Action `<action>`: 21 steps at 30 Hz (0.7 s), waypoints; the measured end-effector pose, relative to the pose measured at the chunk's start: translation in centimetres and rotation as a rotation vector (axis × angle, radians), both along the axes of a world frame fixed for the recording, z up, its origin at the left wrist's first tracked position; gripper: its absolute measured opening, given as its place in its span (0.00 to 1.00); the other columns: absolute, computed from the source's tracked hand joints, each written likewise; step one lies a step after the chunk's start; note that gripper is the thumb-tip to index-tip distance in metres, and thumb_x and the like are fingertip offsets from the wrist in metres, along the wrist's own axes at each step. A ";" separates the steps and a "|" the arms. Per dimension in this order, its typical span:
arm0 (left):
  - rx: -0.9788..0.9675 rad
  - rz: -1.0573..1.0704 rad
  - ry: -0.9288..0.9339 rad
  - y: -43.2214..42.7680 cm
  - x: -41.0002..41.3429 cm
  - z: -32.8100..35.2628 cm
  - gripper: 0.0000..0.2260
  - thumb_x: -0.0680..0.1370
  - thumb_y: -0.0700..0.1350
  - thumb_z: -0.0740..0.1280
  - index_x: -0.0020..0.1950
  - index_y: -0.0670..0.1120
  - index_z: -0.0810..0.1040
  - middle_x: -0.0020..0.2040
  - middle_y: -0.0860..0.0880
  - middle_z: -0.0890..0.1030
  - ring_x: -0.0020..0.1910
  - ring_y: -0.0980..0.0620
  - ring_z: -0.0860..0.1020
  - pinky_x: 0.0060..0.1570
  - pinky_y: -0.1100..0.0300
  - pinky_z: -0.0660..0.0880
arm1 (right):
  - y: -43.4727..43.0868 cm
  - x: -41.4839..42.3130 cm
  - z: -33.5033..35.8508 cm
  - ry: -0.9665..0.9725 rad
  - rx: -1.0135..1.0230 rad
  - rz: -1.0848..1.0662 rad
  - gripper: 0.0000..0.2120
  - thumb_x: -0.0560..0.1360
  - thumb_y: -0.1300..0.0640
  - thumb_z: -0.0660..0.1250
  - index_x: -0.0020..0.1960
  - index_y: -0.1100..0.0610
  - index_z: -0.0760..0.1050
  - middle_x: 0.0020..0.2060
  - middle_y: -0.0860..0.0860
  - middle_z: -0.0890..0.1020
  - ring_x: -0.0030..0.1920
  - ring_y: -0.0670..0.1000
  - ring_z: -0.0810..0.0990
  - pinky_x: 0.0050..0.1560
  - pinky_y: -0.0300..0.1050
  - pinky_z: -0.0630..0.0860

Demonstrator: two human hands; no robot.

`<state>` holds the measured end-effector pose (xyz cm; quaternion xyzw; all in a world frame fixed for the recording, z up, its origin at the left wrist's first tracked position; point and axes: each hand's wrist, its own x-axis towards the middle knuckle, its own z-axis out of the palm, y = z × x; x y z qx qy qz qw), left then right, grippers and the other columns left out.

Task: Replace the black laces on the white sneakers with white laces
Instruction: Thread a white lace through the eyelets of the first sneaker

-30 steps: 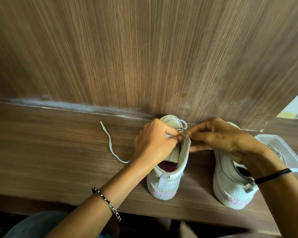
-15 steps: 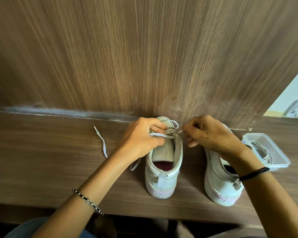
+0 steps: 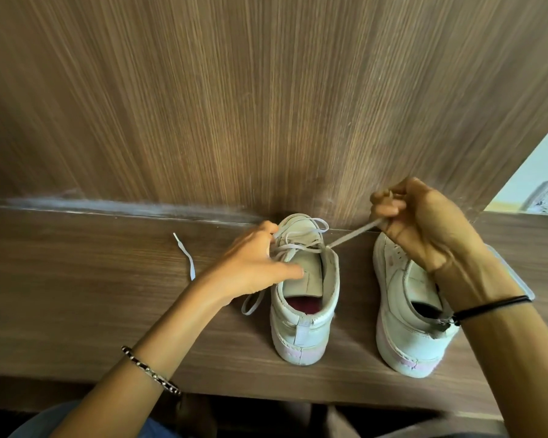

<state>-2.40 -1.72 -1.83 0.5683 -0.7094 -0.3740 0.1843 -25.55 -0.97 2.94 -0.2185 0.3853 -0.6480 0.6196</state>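
Two white sneakers stand side by side on a wood-grain worktop (image 3: 76, 295), heels to the camera: the left sneaker (image 3: 301, 330) part-threaded, the right sneaker (image 3: 405, 327) near it. A white lace (image 3: 185, 254) trails across the wood at left; a clear container (image 3: 519, 279) is at far right.

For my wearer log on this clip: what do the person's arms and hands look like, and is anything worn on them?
Both forearms are bare, with no sleeves, and there are no gloves on the left hand or the right hand. The left wrist carries a slim bracelet of dark and silvery links. The right wrist has a thin, plain black band.
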 end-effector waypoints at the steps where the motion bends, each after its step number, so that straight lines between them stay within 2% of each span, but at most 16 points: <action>1: 0.020 0.000 0.009 0.0 0.0 0.1 0.31 0.71 0.53 0.78 0.71 0.52 0.71 0.64 0.56 0.74 0.63 0.57 0.73 0.53 0.66 0.70 | 0.1 -0.2 -0.1 0.182 0.003 0.035 0.13 0.84 0.65 0.55 0.41 0.60 0.68 0.36 0.54 0.72 0.29 0.44 0.69 0.28 0.34 0.69; 3: 0.032 0.009 0.026 0.0 0.0 0.2 0.31 0.70 0.55 0.79 0.70 0.52 0.73 0.63 0.57 0.76 0.62 0.58 0.75 0.53 0.65 0.71 | 0.6 -0.3 -0.8 0.862 -0.006 0.151 0.13 0.84 0.62 0.59 0.42 0.66 0.72 0.34 0.53 0.75 0.32 0.49 0.71 0.31 0.38 0.69; 5: 0.033 0.017 0.051 0.0 -0.1 0.1 0.30 0.69 0.54 0.80 0.69 0.53 0.75 0.61 0.58 0.78 0.59 0.60 0.77 0.58 0.62 0.74 | 0.8 0.1 -1.8 1.497 -0.031 0.271 0.13 0.82 0.55 0.63 0.43 0.62 0.78 0.37 0.52 0.81 0.38 0.53 0.78 0.39 0.47 0.76; 6: 0.031 0.019 0.062 0.0 -0.1 0.1 0.28 0.69 0.54 0.80 0.67 0.54 0.76 0.60 0.59 0.79 0.58 0.62 0.77 0.60 0.61 0.75 | 0.9 0.5 -2.1 1.668 -0.044 0.359 0.13 0.81 0.53 0.64 0.43 0.58 0.79 0.38 0.51 0.83 0.40 0.53 0.81 0.41 0.49 0.77; 7: 0.029 0.025 0.061 0.0 -0.2 0.0 0.28 0.68 0.54 0.80 0.66 0.55 0.77 0.59 0.59 0.79 0.57 0.63 0.77 0.60 0.61 0.75 | 1.0 1.0 -2.2 1.745 -0.063 0.455 0.13 0.81 0.51 0.63 0.41 0.55 0.79 0.37 0.50 0.83 0.39 0.52 0.81 0.42 0.49 0.78; 9: 0.001 0.050 0.022 -0.2 -0.3 -0.2 0.32 0.67 0.56 0.80 0.68 0.55 0.74 0.62 0.58 0.76 0.61 0.59 0.75 0.63 0.57 0.74 | 1.0 1.5 -2.3 1.738 -0.082 0.555 0.18 0.82 0.49 0.63 0.36 0.54 0.79 0.30 0.45 0.80 0.33 0.46 0.78 0.38 0.44 0.75; 11: -0.026 0.068 -0.033 -0.1 -0.3 -0.1 0.39 0.67 0.57 0.79 0.75 0.54 0.67 0.69 0.55 0.69 0.68 0.54 0.71 0.67 0.53 0.72 | 1.0 1.4 -2.2 1.609 -0.098 0.458 0.19 0.82 0.48 0.67 0.32 0.49 0.80 0.26 0.44 0.77 0.30 0.44 0.75 0.37 0.41 0.72; 13: -0.021 0.071 -0.048 -0.1 -0.3 -0.2 0.46 0.68 0.57 0.79 0.80 0.51 0.59 0.76 0.52 0.64 0.74 0.51 0.66 0.70 0.53 0.68 | 0.8 1.2 -2.0 1.315 -0.138 0.266 0.17 0.82 0.49 0.68 0.36 0.51 0.83 0.29 0.46 0.80 0.33 0.47 0.77 0.39 0.43 0.74; 14: -0.005 0.064 -0.049 0.1 -0.3 -0.2 0.49 0.69 0.57 0.79 0.82 0.50 0.55 0.78 0.51 0.62 0.76 0.50 0.64 0.72 0.54 0.66 | 0.5 1.0 -1.9 1.089 -0.150 0.170 0.15 0.82 0.51 0.67 0.38 0.53 0.82 0.29 0.45 0.80 0.33 0.46 0.76 0.39 0.41 0.71; 16: 0.046 0.052 -0.042 0.2 -0.4 -0.3 0.51 0.69 0.57 0.79 0.83 0.49 0.52 0.80 0.51 0.60 0.78 0.50 0.61 0.71 0.56 0.64 | 0.2 0.7 -1.1 0.490 -0.219 0.064 0.14 0.83 0.56 0.65 0.40 0.55 0.79 0.33 0.45 0.76 0.36 0.45 0.72 0.40 0.39 0.66; 18: 0.098 0.056 -0.027 0.2 -0.4 -0.2 0.51 0.69 0.57 0.79 0.83 0.49 0.51 0.77 0.50 0.66 0.76 0.49 0.65 0.70 0.55 0.66 | 0.3 -0.1 0.2 -0.156 -0.341 0.079 0.12 0.82 0.57 0.63 0.39 0.54 0.75 0.33 0.47 0.74 0.41 0.46 0.75 0.44 0.41 0.70; 19: 0.105 0.057 -0.017 0.2 -0.4 -0.1 0.51 0.69 0.58 0.79 0.82 0.49 0.52 0.74 0.51 0.69 0.74 0.49 0.67 0.69 0.54 0.68 | 0.4 -0.6 0.4 -0.396 -0.390 0.092 0.11 0.81 0.58 0.64 0.39 0.54 0.74 0.33 0.48 0.74 0.42 0.47 0.76 0.46 0.41 0.73; 20: 0.107 0.058 -0.003 0.1 -0.5 -0.2 0.50 0.68 0.58 0.79 0.81 0.49 0.55 0.71 0.52 0.72 0.72 0.51 0.69 0.69 0.54 0.69 | 0.6 -1.0 0.7 -0.519 -0.406 0.099 0.11 0.79 0.58 0.63 0.37 0.55 0.73 0.32 0.48 0.73 0.40 0.46 0.75 0.43 0.38 0.75; 21: 0.098 0.058 0.017 0.0 -0.6 -0.2 0.47 0.68 0.58 0.80 0.79 0.49 0.58 0.66 0.55 0.74 0.69 0.53 0.71 0.68 0.54 0.70 | 0.7 -1.2 0.6 -0.512 -0.377 0.099 0.12 0.78 0.58 0.63 0.35 0.54 0.71 0.31 0.48 0.71 0.36 0.45 0.72 0.35 0.33 0.72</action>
